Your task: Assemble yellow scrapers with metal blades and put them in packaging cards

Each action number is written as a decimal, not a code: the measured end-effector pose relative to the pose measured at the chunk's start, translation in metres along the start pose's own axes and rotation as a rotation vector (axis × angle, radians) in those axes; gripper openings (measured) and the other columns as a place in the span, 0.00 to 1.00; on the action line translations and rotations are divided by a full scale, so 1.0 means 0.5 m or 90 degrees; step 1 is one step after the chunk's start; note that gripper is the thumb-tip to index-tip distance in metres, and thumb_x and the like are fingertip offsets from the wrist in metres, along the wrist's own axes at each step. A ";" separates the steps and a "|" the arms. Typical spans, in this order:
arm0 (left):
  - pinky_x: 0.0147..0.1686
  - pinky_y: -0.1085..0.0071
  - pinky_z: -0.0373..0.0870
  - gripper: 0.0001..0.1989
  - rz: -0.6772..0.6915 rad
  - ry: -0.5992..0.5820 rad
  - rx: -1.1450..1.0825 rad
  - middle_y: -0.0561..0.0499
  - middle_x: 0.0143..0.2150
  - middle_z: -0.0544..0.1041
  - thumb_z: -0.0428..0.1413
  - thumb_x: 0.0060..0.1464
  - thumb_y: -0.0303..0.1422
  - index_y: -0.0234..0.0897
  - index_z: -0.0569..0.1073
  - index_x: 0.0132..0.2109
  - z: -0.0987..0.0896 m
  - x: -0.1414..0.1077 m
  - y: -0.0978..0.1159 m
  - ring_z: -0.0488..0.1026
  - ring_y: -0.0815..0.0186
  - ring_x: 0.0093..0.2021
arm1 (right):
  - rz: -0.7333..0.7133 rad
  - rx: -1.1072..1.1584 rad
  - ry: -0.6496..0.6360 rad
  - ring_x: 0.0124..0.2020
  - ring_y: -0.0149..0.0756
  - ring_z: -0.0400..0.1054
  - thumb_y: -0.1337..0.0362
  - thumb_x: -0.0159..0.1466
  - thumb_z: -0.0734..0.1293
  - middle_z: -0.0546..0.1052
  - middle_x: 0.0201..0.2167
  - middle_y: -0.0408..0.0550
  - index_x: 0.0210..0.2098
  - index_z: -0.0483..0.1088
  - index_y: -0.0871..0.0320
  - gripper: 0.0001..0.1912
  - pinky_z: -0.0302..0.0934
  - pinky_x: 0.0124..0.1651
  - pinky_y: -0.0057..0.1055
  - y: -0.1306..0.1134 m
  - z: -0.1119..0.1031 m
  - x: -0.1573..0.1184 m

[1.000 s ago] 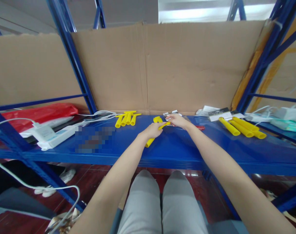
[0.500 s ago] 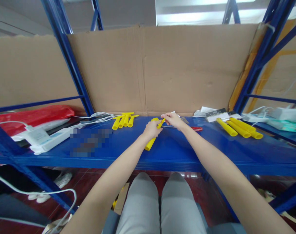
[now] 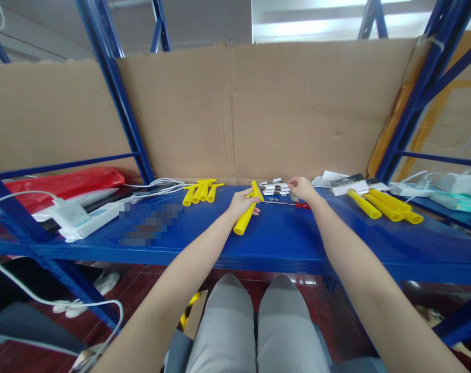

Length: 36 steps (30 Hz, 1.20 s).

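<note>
My left hand [image 3: 243, 203] is closed round a yellow T-shaped plastic handle [image 3: 242, 221], its wide round end toward me and its crosspiece pointing away. My right hand [image 3: 303, 188] is over the back of the blue shelf, fingertips pinched together; whatever may be between them is too small to make out. Beside those fingertips lies a small stack of white and dark strips [image 3: 275, 188]. A screwdriver with a red handle [image 3: 302, 205] and thin metal shaft lies just in front of the stack, below my right hand.
Several yellow T-shaped pieces [image 3: 200, 192] lie at the left back. Several yellow tubes [image 3: 383, 204] lie at the right near small printed boxes [image 3: 349, 185]. A white power strip [image 3: 91, 220] and a red bag [image 3: 64, 186] are at the left. Cardboard [image 3: 290, 109] stands behind.
My right hand has left the yellow handle and moved right to beside the strips, uncovering them. My left hand still holds the handle, its crosspiece now in plain view.
</note>
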<state>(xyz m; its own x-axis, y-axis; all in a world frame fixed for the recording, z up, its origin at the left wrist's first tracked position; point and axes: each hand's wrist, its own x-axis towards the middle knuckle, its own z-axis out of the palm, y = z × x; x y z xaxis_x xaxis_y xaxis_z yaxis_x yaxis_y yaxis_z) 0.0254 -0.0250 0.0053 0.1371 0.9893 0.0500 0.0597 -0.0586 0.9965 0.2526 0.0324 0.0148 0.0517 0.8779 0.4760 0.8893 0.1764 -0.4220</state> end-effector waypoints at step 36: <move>0.24 0.72 0.76 0.30 -0.079 -0.013 -0.223 0.39 0.39 0.81 0.58 0.56 0.22 0.32 0.64 0.65 -0.008 0.004 0.004 0.77 0.67 0.23 | 0.108 -0.243 -0.220 0.57 0.44 0.69 0.68 0.64 0.60 0.77 0.53 0.54 0.51 0.76 0.54 0.19 0.62 0.55 0.35 -0.008 0.022 -0.007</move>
<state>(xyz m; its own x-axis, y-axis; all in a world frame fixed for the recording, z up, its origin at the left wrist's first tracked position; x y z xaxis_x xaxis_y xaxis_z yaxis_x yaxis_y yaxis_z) 0.0218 -0.0226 0.0078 0.1697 0.9829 -0.0713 -0.2648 0.1151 0.9574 0.2438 0.0332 0.0064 0.1135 0.9866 0.1168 0.9866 -0.0981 -0.1302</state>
